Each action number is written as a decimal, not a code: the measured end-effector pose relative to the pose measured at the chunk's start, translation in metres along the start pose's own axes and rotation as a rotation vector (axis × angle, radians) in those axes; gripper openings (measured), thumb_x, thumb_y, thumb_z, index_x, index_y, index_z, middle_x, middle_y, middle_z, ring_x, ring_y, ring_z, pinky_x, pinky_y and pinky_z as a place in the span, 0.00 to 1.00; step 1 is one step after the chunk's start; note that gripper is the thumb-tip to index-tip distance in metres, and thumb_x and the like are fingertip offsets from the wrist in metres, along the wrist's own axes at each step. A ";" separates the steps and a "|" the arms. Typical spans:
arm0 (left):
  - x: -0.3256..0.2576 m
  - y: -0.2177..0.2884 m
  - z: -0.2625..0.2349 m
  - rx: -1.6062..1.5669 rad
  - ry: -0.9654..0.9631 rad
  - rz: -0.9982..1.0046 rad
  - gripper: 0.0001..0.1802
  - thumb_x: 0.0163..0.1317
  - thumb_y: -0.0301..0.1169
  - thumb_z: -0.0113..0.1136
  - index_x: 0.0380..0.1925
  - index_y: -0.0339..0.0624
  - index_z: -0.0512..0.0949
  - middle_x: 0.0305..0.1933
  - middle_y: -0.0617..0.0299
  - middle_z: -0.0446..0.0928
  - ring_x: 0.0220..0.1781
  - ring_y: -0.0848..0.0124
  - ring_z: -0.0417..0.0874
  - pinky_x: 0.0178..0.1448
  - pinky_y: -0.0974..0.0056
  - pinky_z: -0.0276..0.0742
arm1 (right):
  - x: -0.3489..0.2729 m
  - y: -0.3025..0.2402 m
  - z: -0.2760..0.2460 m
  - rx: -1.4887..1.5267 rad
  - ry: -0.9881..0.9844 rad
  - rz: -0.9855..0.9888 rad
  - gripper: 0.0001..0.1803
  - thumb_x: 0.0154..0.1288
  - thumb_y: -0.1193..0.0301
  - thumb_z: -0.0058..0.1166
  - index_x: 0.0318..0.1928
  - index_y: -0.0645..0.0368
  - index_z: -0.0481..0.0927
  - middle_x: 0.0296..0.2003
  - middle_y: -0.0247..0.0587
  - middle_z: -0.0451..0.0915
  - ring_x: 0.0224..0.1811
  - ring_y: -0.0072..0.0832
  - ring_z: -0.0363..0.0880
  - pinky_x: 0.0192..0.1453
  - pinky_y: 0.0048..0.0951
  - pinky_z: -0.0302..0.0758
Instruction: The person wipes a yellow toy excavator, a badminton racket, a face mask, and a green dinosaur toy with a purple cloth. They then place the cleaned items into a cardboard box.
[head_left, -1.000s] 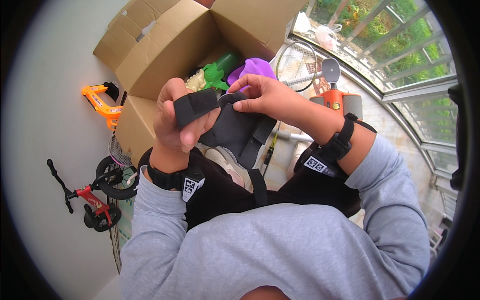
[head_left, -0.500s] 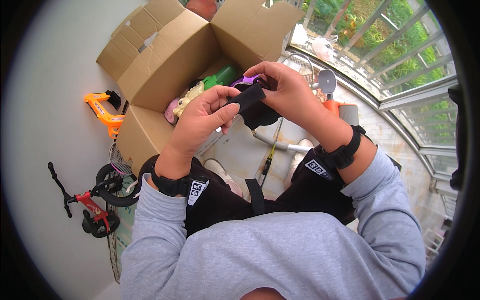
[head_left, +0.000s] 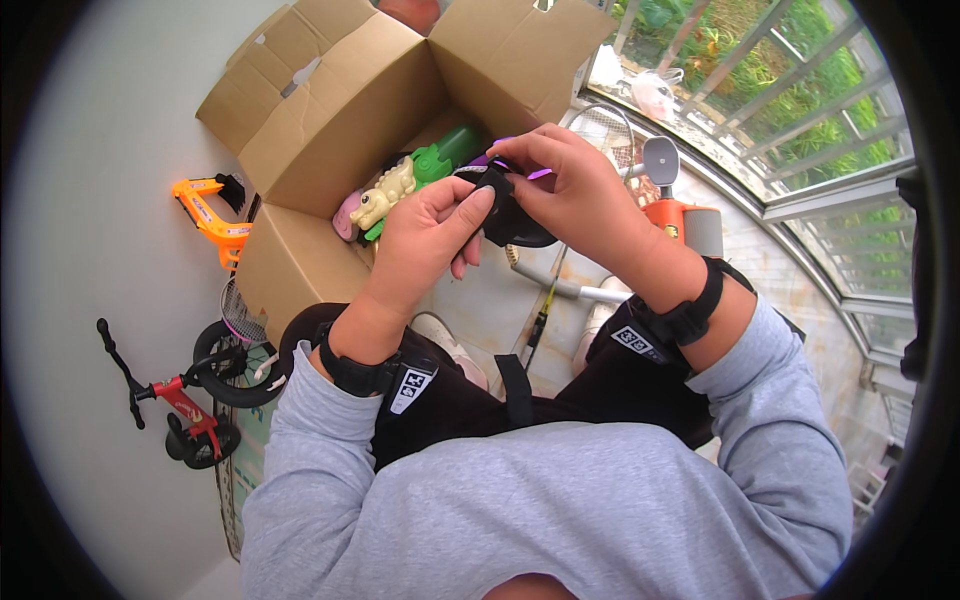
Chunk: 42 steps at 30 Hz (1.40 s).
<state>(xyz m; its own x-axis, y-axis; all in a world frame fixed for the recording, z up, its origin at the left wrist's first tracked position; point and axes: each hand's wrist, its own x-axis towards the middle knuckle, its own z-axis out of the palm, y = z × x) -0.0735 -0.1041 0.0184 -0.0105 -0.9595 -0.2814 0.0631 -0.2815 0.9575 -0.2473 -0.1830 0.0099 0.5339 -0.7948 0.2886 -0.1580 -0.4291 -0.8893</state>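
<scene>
Head view: both hands up in front of the chest, over an open cardboard box (head_left: 330,120). Left hand (head_left: 425,235) curled, thumb and fingers pinching the left edge of a small black pouch (head_left: 505,210). Right hand (head_left: 575,190) also closed on the black pouch, fingers pressed on its top and right side, thumb hidden behind it. Pouch sits between the two hands, held in the air just above the box opening, partly covered by fingers; exact shape hard to tell. Black wristband on each wrist, grey sleeves, black apron or harness with a strap across the lap. Inside the box: a green toy (head_left: 445,155), a cream-coloured toy figure (head_left: 385,195) beside it, a bit of purple plastic (head_left: 540,172) just behind the right hand. Box flaps stand open, one flap hanging down toward the person's knee. On the floor left of the box, an orange toy (head_left: 210,215) near the wall, and lower left a small red and black balance bike (head_left: 185,400). Right of the hands an orange and grey scooter-like thing (head_left: 685,220) by the glass railing (head_left: 800,170), greenery outside. White shoes show on the tiled floor (head_left: 490,300) under the hands.
</scene>
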 end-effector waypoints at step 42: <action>0.002 -0.022 0.012 -0.106 0.149 0.235 0.11 0.71 0.33 0.54 0.35 0.36 0.76 0.26 0.63 0.78 0.23 0.79 0.76 0.28 0.75 0.71 | 0.002 -0.016 -0.001 0.353 -0.143 0.328 0.10 0.66 0.74 0.56 0.46 0.64 0.80 0.31 0.38 0.80 0.34 0.20 0.80 0.40 0.23 0.79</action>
<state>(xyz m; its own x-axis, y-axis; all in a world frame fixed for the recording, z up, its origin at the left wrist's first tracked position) -0.0864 -0.0995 -0.0023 0.1630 -0.9843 -0.0670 0.1506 -0.0423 0.9877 -0.2449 -0.1783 0.0249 0.6155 -0.7861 -0.0557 -0.0587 0.0248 -0.9980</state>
